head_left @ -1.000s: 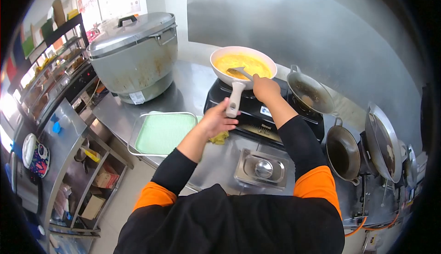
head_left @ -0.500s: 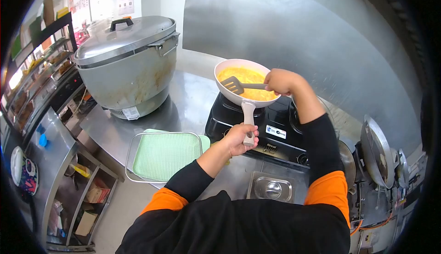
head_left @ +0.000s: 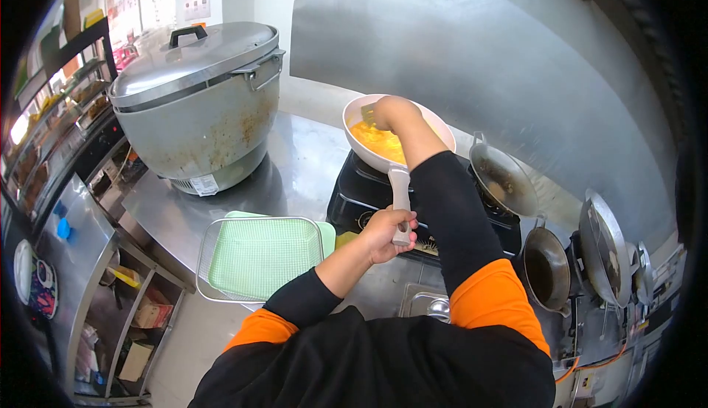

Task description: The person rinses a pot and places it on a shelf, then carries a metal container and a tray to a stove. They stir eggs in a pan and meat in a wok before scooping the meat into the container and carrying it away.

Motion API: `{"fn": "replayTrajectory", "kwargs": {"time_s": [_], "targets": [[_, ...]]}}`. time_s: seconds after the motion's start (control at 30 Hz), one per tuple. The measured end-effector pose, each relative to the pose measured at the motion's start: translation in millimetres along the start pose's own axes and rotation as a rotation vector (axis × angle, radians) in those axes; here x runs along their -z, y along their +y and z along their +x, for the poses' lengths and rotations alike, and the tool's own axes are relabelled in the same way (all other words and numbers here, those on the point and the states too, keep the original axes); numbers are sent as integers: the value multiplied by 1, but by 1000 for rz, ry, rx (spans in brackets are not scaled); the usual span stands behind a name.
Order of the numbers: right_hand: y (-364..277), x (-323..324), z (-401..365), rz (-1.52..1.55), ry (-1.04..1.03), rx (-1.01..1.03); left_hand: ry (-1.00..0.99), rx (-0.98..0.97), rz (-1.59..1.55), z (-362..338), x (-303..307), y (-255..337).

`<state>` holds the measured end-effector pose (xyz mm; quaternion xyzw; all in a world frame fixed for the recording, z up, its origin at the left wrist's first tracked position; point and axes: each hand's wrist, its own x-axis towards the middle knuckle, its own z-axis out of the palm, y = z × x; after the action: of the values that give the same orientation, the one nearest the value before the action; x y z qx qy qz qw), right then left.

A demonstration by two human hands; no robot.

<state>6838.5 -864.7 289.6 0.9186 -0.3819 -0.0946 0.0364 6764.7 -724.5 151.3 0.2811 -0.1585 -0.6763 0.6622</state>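
Observation:
A white frying pan (head_left: 366, 156) stands on the black gas stove (head_left: 349, 195), its handle pointing toward me. My left hand (head_left: 383, 235) is wrapped round the end of that handle. Inside the pan lies a yellow, egg-like mixture (head_left: 383, 142), partly covered by my right hand (head_left: 398, 115). The right hand is closed on a slotted spatula (head_left: 368, 115), whose blade shows at the pan's far left side. Most of the spatula's handle is hidden behind the hand, and my right forearm covers part of the stove.
A large rice cooker (head_left: 199, 120) stands at the left on the steel counter (head_left: 301, 164). Nearer me are a wire basket (head_left: 321, 246) and a green tray (head_left: 258, 249). Right of the stove are a dark wok (head_left: 546, 268) and another wok (head_left: 505, 179); a lidded steel container (head_left: 424, 303) sits close to my body.
My right hand has moved left and farther away, over the pan, carrying the spatula to the pan's far left side. The left hand keeps its grip on the handle.

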Motion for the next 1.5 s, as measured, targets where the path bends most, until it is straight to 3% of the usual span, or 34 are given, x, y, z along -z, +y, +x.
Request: {"fn": "replayTrajectory", "kwargs": {"time_s": [0.17,0.23,0.3,0.4,0.43,0.5,0.67,1.2,1.4,1.5], "targets": [[12,-10,16,218,154,-160,1,-9,5,0,1,-1],[39,-17,14,102,293,-73,1,-13,15,0,2,-1],[86,-21,49,4,224,-3,18,-21,32,0,1,-1],[128,27,-6,-435,73,158,10,-25,8,3,5,-4],[135,41,-40,-164,117,97,-16,-24,-11,5,8,-5],[149,59,-82,-18,112,123,-8,-18,-10,4,7,-5],[115,28,-131,-357,110,67,-21,-23,-34,3,5,-5],[97,-81,-46,-26,372,-57,-11,-44,-26,1,5,-6],[124,-31,-60,-51,493,-21,8,-41,-14,3,6,-6],[136,10,-91,-140,417,-42,1,-45,-19,3,5,-5]]}}
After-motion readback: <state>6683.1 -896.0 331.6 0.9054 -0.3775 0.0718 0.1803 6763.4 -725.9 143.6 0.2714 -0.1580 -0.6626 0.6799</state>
